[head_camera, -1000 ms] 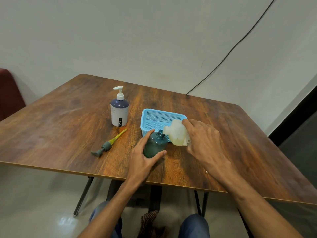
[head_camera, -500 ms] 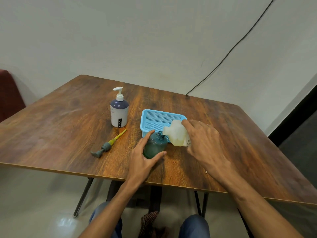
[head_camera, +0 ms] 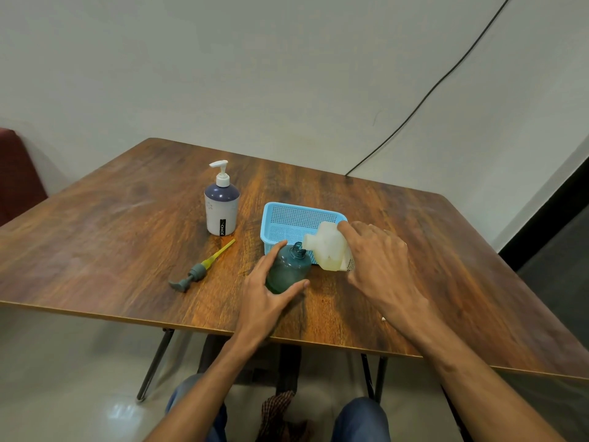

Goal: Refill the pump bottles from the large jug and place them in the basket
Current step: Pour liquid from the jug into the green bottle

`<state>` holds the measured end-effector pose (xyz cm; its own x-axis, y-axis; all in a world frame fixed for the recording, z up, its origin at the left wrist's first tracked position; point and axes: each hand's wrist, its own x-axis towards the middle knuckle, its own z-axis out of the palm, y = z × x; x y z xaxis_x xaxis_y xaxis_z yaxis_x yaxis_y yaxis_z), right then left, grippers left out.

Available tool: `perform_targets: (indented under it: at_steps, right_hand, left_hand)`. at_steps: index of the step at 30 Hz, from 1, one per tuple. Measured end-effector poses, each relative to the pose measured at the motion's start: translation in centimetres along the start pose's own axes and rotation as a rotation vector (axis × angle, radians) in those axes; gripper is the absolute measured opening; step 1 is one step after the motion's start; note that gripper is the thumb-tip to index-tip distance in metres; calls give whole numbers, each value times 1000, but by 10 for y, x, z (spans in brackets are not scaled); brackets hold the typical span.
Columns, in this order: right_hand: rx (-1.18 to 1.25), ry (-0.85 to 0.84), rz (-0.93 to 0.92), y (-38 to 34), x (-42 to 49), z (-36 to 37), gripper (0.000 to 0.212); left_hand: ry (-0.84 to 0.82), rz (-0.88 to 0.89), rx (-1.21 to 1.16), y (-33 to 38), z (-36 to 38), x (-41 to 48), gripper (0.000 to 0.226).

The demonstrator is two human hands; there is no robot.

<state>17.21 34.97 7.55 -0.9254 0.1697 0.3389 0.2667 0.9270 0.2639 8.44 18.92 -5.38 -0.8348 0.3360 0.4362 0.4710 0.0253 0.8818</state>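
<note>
Left of the basket lie a loose pump and an upright white pump bottle. At the basket's near edge the left hand curls thumb and fingers round the open green bottle. The jug, gripped by the right hand, tilts leftward, spout at that bottle's mouth.

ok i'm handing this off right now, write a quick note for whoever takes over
Left hand grips the teal bottle, upright on the table, neck open.
Right hand holds the jug tilted, spout at the bottle's neck; whether liquid is flowing can't be seen.
The loose pump lies on the table to the left. The white pump bottle stands further back, pump on. The blue basket sits behind the teal bottle, with no bottle in it.
Done: pump off, pour set up.
Left: finish the pour, refit the pump, refill the white bottle if needed, put both bottles in the basket.
</note>
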Motion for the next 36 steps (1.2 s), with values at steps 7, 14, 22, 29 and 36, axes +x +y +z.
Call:
perform_targets:
  at_steps: [7, 14, 22, 29, 36]
  right_hand:
    - [-4, -8, 0, -1, 0, 0, 78]
    - [-6, 2, 4, -1, -1, -2, 76]
    - [2, -11, -3, -1, -1, -3, 77]
    - [16, -11, -6, -1, -2, -5, 74]
    - [13, -6, 3, -2, -1, -4, 75]
  left_hand:
    - [0, -12, -13, -2, 0, -1, 84]
    - [-2, -21, -7, -1, 0, 0, 84]
    - [-1, -12, -14, 1, 0, -1, 84]
    - [-7, -11, -24, 1, 0, 0, 84]
    - [-3, -16, -31, -1, 0, -1, 84]
